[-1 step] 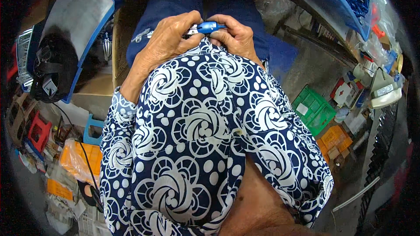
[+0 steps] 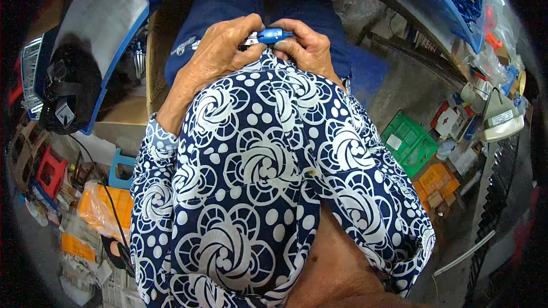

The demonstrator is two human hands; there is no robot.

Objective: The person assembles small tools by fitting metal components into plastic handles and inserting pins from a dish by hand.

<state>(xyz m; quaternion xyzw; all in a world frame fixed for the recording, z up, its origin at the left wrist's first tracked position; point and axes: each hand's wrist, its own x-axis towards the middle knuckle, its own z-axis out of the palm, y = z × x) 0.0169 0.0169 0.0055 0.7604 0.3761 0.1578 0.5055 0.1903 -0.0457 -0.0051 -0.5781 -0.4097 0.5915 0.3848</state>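
Here, two hands grip one small blue tool [image 2: 274, 35] between them: left hand [image 2: 220, 51] closed on its metal end, right hand [image 2: 305, 45] pinching its blue body above the lap.

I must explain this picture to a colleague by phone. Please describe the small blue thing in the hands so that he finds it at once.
Start at the navy blouse with white flowers. At its upper edge, the left hand and right hand meet over dark blue trousers. Between their fingertips sits the small blue part, glossy, brighter than the cloth, with a metal end.
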